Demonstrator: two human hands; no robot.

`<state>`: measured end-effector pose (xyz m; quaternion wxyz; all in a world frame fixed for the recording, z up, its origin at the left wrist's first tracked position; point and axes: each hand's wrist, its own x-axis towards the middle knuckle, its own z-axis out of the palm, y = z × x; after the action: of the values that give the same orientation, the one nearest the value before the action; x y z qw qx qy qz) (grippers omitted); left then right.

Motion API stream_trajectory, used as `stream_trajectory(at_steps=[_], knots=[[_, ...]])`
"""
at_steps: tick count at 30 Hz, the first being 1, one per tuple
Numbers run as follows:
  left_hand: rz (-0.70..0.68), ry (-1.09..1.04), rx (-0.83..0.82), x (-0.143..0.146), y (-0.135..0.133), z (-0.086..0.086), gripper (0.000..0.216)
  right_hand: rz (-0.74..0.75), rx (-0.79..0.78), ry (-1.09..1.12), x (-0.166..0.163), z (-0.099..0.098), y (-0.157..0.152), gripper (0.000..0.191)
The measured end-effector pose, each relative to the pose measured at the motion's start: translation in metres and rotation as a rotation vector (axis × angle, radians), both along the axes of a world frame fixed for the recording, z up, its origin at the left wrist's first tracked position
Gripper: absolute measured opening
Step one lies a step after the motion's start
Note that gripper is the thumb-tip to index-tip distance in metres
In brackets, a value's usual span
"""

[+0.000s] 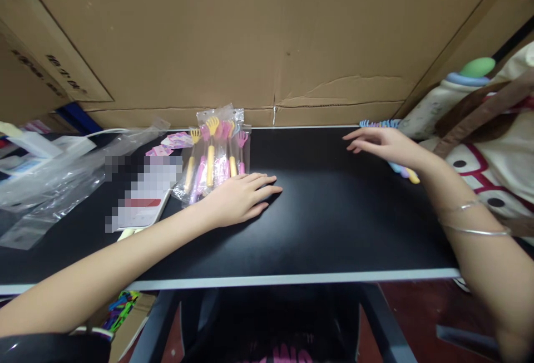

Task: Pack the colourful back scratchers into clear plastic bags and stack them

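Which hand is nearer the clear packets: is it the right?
No, the left hand is right beside the packets, while the right hand is well off to their right.

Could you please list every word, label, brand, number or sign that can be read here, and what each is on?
No text reads clearly enough to quote.
Left cardboard: dark printed characters, too blurred.
Phone: screen pixelated.
Pink cards: any print too small.
Packets by the left hand: nothing readable.
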<state>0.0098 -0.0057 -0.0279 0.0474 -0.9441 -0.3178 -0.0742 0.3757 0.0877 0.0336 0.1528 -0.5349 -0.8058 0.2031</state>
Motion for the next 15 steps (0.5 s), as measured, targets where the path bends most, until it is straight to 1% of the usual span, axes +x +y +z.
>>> stream_trajectory(at_steps=[1, 2, 4, 6, 9, 15], knots=[[-0.001, -0.002, 0.004, 0.0, 0.0, 0.0, 0.04, -0.09, 0.025, -0.013, 0.009, 0.001, 0.004, 0.047], [-0.003, -0.004, 0.009, 0.0, 0.0, -0.001, 0.04, -0.192, 0.065, -0.089, 0.017, 0.002, 0.007, 0.045], [-0.011, -0.008, 0.02, 0.0, 0.001, -0.002, 0.04, -0.403, 0.14, -0.322, 0.031, 0.001, 0.012, 0.039], [-0.017, -0.007, 0.028, 0.0, 0.001, -0.002, 0.04, -0.506, 0.147, -0.425, 0.04, -0.002, 0.015, 0.039], [-0.022, -0.005, 0.035, 0.0, 0.001, -0.002, 0.04, -0.546, 0.102, -0.469, 0.047, -0.007, 0.017, 0.04], [-0.026, -0.019, 0.041, 0.001, 0.002, -0.003, 0.04, -0.569, 0.052, -0.515, 0.045, -0.014, 0.02, 0.038]])
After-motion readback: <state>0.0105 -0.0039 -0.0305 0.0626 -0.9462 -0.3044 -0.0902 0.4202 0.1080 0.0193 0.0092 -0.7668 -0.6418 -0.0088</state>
